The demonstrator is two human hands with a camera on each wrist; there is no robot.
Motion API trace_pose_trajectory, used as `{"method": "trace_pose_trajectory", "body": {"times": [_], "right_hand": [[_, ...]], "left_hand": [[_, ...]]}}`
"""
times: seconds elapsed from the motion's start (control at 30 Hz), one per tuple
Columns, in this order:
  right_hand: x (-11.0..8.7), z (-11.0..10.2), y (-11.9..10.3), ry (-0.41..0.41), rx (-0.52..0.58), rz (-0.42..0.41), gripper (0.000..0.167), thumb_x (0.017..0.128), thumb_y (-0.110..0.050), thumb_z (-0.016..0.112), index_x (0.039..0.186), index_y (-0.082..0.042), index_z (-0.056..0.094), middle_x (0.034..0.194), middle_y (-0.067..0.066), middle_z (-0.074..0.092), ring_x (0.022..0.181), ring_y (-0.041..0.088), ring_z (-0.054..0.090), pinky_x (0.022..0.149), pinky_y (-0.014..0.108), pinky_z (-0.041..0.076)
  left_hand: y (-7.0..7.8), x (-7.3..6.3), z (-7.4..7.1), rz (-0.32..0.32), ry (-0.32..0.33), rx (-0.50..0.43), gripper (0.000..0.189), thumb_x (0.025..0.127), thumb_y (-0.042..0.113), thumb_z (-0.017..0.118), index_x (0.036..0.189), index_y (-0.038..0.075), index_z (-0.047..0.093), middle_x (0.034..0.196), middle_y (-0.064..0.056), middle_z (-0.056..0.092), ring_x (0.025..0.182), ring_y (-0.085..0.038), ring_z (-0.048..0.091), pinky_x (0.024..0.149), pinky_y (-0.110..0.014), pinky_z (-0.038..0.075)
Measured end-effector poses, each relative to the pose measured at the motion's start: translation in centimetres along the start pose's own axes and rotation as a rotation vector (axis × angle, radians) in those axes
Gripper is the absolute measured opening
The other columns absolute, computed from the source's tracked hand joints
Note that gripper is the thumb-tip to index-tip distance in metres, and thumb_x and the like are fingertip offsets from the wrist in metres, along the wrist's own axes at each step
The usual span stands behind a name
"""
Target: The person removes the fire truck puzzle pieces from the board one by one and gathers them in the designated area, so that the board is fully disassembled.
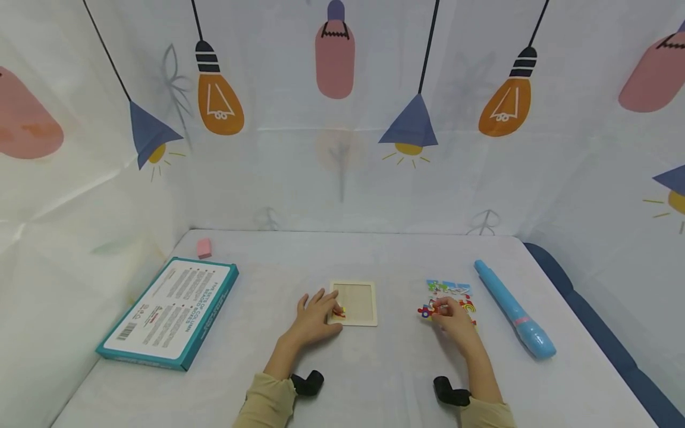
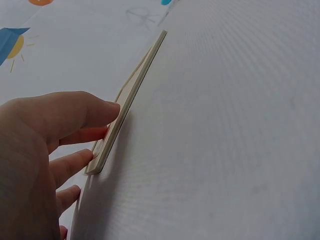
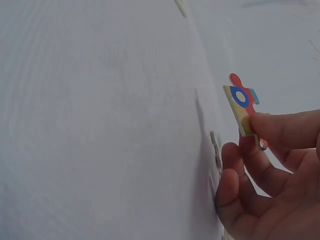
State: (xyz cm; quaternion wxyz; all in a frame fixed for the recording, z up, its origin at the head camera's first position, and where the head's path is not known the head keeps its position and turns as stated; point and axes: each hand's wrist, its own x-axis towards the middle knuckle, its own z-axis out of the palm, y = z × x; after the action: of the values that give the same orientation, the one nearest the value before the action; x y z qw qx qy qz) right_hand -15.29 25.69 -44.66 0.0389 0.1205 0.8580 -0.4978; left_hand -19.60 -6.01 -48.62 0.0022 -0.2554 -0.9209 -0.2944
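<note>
A shallow wooden puzzle tray (image 1: 361, 303) lies on the white table. My left hand (image 1: 314, 318) rests at its left edge, fingers spread and loosely extended, the thumb against the frame in the left wrist view. Under those fingers, a small colourful puzzle piece (image 1: 343, 311) shows in the tray's lower left corner, partly hidden. My right hand (image 1: 455, 321) pinches another jigsaw piece (image 3: 241, 102) between thumb and fingers, raised above the table. That piece is red, blue and yellow, with rounded knobs. Beneath the right hand lie several colourful puzzle pieces (image 1: 448, 288), partly covered by it.
On the left lies a teal and white box (image 1: 168, 309), with a small pink block (image 1: 204, 248) behind it. A light blue, wand-shaped object (image 1: 514, 312) lies to the right of the pieces. White printed fabric (image 1: 342, 178) hangs behind the table.
</note>
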Motion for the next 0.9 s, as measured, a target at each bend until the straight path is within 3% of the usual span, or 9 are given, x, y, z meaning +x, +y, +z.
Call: {"method": "trace_pose_trajectory", "body": {"times": [0.37,0.73,0.9], "right_hand": [[-0.2,-2.2,1.7,0.064,-0.141,0.050,0.026,0.085,-0.004,0.052,0.110,0.006,0.048,0.097,0.019,0.051,0.090,0.029,0.049,0.066,0.027,0.040],[0.4,-2.3,2.6,0.178,-0.316,0.011,0.022,0.079,-0.003,0.056,0.097,0.010,0.057,0.077,0.012,0.046,0.074,0.025,0.044,0.060,0.031,0.034],[0.5,-2.3,1.9,0.157,-0.432,0.045,0.025,0.080,-0.006,0.059,0.100,0.008,0.056,0.088,0.022,0.051,0.080,0.032,0.048,0.065,0.040,0.039]], "left_hand": [[-0.1,-0.1,0.0,0.005,0.006,-0.003,0.020,0.073,0.026,0.066,0.091,0.020,0.059,0.139,-0.009,0.046,0.133,-0.037,0.031,0.101,-0.063,0.010],[-0.1,-0.2,0.1,0.005,0.005,-0.010,0.019,0.073,0.025,0.066,0.089,0.021,0.058,0.138,-0.011,0.047,0.132,-0.038,0.031,0.100,-0.064,0.010],[-0.1,0.0,0.0,0.003,0.000,-0.004,0.020,0.073,0.027,0.066,0.090,0.021,0.059,0.139,-0.009,0.046,0.133,-0.037,0.031,0.101,-0.064,0.009]]}}
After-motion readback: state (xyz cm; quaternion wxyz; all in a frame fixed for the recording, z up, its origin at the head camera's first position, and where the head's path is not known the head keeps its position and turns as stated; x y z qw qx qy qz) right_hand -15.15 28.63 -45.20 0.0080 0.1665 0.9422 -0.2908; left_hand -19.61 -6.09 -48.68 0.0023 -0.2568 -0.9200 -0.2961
